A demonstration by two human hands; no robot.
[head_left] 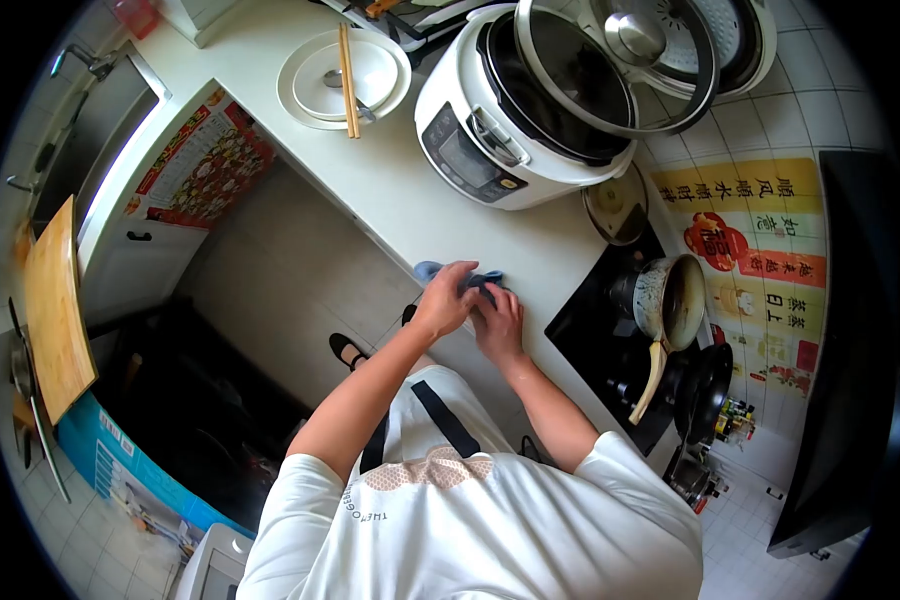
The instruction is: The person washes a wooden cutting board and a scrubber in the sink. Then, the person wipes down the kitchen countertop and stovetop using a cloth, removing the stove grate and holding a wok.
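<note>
A blue cloth [427,271] lies bunched at the front edge of the white counter, partly covered by both hands. My left hand [448,302] is closed on it, with the fingers bent over the cloth. Right beside it, my right hand [498,320] grips the darker, folded part of the same cloth. The two hands almost touch at the fingertips.
Behind the hands stands a white electric cooker [480,150] with its lid raised. Stacked white bowls [295,85] with chopsticks [349,90] sit to its left. On the right, a black stove [590,330] carries a pot [660,305] whose handle points toward me.
</note>
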